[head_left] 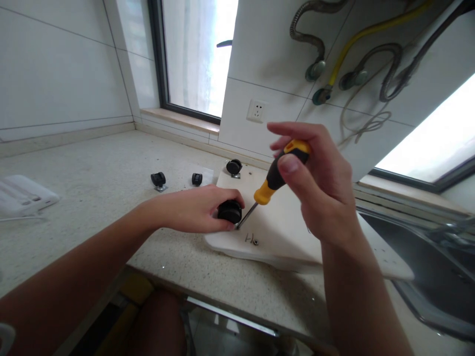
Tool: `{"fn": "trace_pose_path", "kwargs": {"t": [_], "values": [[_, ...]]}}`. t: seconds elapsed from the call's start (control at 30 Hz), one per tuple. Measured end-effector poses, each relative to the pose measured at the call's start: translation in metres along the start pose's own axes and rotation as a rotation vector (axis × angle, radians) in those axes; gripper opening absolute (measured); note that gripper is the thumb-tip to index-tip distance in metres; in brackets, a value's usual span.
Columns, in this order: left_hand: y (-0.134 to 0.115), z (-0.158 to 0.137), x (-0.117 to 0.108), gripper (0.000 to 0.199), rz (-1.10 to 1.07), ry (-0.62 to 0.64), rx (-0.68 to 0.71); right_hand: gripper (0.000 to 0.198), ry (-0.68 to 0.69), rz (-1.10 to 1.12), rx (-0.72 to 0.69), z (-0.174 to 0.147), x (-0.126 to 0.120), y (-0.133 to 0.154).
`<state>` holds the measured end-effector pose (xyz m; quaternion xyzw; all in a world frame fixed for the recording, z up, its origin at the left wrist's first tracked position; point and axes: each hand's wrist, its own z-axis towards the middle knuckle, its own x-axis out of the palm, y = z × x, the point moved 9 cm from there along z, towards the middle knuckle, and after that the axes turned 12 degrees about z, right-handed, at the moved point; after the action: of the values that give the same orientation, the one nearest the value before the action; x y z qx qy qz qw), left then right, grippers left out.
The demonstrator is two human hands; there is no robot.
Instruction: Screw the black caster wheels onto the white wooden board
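Left hand [198, 210]: clamped on caster [230, 212], near board's [285, 225] corner
Right hand [328, 180]: clamped on screwdriver [275, 174]
Counter [222, 278]: strip along board's near edge

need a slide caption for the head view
Left hand grips a black caster on a white board; right hand holds a yellow-and-black screwdriver, its tip beside the caster.

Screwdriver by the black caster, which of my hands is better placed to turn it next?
Likely your right hand: it holds the screwdriver, pointed down beside the black caster. Your left hand grips that caster, so it seems better suited to steadying.
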<state>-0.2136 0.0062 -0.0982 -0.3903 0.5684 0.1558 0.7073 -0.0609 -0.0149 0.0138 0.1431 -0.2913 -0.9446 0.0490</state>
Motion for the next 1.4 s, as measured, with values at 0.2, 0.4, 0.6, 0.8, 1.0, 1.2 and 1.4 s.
{"fn": "trace_pose_path", "kwargs": {"t": [0.2,0.4,0.6,0.8,1.0,1.2,1.4], "values": [[-0.001,0.000,0.000,0.042,0.001,0.012,-0.008,0.034,-0.025,-0.066,-0.030,0.000,-0.005,0.005],[0.000,0.000,0.001,0.043,-0.001,0.013,-0.004,0.040,0.095,0.104,0.070,-0.001,0.011,-0.003],[-0.002,-0.001,0.000,0.040,-0.014,0.011,0.003,0.025,-0.099,-0.148,-0.071,-0.002,-0.008,0.012],[-0.002,-0.001,-0.001,0.041,0.000,0.014,0.003,0.037,0.101,0.174,0.059,-0.003,0.008,0.002],[-0.002,0.000,0.000,0.038,-0.003,0.009,0.007,0.044,0.113,0.095,0.103,-0.004,0.009,0.000],[-0.001,0.001,0.001,0.039,-0.024,0.009,0.013,0.040,0.159,0.152,0.076,-0.001,0.009,-0.001],[-0.002,0.000,0.000,0.040,-0.018,-0.006,0.022,0.038,0.149,0.035,0.032,-0.005,0.014,0.013]]}}
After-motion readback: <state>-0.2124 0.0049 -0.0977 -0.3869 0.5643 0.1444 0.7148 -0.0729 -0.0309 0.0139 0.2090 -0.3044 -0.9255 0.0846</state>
